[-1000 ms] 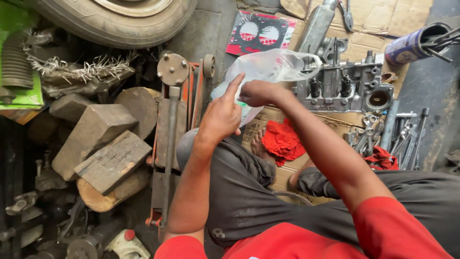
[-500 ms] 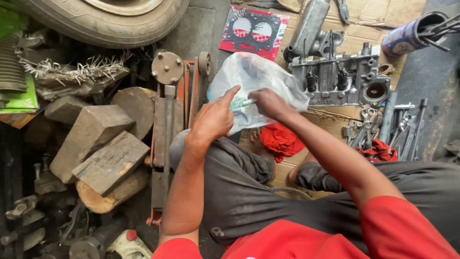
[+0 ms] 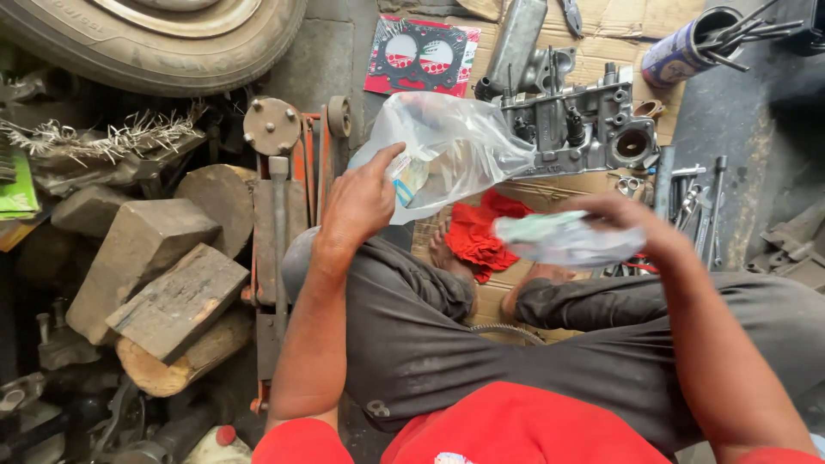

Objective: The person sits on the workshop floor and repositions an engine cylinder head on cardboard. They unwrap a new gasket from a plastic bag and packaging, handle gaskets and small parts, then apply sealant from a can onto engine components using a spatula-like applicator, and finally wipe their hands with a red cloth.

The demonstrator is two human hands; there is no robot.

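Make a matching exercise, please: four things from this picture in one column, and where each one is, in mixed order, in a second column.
Things:
1. clear plastic bag
2. small packet
3. red rag
4. tyre

Places:
a. on the cardboard between the feet
b. top left corner of the view
c. held up by the left hand
d. in the right hand, blurred

Pairs: 1-c, 2-d, 3-a, 4-b
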